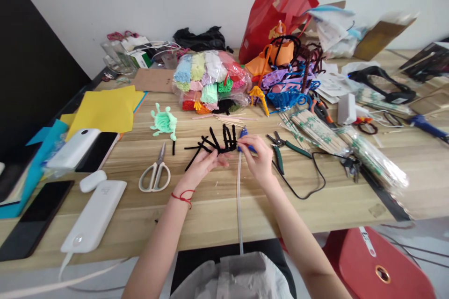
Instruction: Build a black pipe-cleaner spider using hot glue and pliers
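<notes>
Over the middle of the wooden table (224, 205), my left hand (203, 166) cradles a bundle of black pipe cleaners (215, 144), its fingers curled under the fuzzy stems, which splay up and to the left. My right hand (256, 156) is closed on a blue glue gun (244, 140), whose tip is pressed against the black bundle. A clear glue stick (239, 196) trails from the gun toward me. A red string bracelet circles my left wrist.
White-handled scissors (155, 174) and a mint pipe-cleaner figure (164, 122) lie to the left. Green pliers (280, 149), a black cord and bagged wooden sticks (336, 142) lie to the right. Bagged coloured pipe cleaners (210, 79), a red bag (277, 4), phones and power banks (94, 215) crowd the edges.
</notes>
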Motion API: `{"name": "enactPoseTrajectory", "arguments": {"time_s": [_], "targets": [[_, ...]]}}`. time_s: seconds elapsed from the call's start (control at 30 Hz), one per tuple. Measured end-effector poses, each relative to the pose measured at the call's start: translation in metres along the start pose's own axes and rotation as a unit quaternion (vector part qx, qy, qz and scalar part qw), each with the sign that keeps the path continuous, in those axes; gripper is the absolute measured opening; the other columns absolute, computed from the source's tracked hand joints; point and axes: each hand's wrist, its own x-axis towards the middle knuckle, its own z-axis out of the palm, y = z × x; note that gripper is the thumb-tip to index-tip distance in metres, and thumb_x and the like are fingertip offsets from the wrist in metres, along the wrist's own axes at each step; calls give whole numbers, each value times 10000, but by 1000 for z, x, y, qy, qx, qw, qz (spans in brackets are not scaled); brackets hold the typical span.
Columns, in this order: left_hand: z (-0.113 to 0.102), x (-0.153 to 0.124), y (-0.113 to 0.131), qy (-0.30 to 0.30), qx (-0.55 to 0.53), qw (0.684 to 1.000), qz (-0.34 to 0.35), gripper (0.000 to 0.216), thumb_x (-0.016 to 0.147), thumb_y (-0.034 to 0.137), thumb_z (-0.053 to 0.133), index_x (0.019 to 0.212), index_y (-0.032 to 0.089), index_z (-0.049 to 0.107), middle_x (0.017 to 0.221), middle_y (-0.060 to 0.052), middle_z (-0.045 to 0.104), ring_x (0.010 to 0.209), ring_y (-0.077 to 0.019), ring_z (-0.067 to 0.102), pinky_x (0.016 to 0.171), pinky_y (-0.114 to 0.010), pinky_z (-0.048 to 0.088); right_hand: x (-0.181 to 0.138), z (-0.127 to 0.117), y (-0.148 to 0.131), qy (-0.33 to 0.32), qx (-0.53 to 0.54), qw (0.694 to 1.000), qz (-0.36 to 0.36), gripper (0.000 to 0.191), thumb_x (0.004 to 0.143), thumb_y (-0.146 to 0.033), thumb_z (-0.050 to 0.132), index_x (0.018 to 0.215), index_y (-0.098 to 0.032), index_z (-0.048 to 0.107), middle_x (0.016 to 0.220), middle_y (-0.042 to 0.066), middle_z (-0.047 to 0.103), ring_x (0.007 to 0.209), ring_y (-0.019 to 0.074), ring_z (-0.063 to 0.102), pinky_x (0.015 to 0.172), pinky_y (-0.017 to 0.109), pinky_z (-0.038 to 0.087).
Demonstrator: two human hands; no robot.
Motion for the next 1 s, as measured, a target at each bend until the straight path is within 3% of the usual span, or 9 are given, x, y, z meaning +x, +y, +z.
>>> {"name": "enactPoseTrajectory", "arguments": {"time_s": [0.17, 0.37, 0.43, 0.67, 0.83, 1.0], "targets": [[-2, 1, -1, 6, 12, 1000, 0, 378, 814, 380, 627, 1093, 125, 600, 983, -145, 707, 750, -183, 669, 756, -328, 505, -1, 1, 1, 26, 10, 1000, 4, 101, 862, -226, 542, 882, -246, 639, 882, 53, 683, 851, 205, 644, 780, 378, 523], [-3, 0, 0, 15, 8, 1000, 1, 389, 818, 383, 623, 1098, 114, 602, 963, -145, 708, 746, -180, 666, 750, -327, 511, 0, 2, 10, 161, 34, 984, 70, 95, 835, -300, 584, 855, -216, 624, 845, 50, 670, 790, 188, 639, 699, 340, 531], [-2, 0, 1, 14, 9, 1000, 4, 386, 813, 377, 630, 1099, 119, 604, 953, -139, 709, 744, -179, 667, 748, -325, 512, 0, 2, 13, 179, 20, 980, 89, 115, 815, -317, 617, 858, -211, 625, 824, 48, 675, 755, 185, 639, 694, 340, 533], [0, 1, 3, 48, 31, 998, 24, 339, 738, 327, 711, 1008, 132, 648, 919, -100, 716, 704, -164, 664, 724, -307, 520, -2, 2, 15, 59, -17, 995, 81, 128, 849, -284, 578, 933, -236, 662, 892, 44, 720, 880, 219, 656, 858, 414, 492], [1, 4, 1, 115, 71, 989, 62, 297, 673, 252, 763, 923, 140, 648, 853, -56, 715, 670, -157, 661, 669, -285, 529, -3, 1, 8, 37, -37, 998, 33, 82, 836, -300, 610, 862, -258, 676, 838, 38, 705, 827, 223, 636, 805, 411, 498], [3, 5, 1, 117, 117, 983, 79, 319, 685, 247, 752, 946, 123, 616, 869, -74, 716, 667, -162, 666, 656, -286, 535, -5, 5, 3, 1, -23, 999, -42, 152, 794, -297, 671, 942, -264, 665, 899, 51, 676, 848, 223, 626, 774, 395, 505]]}}
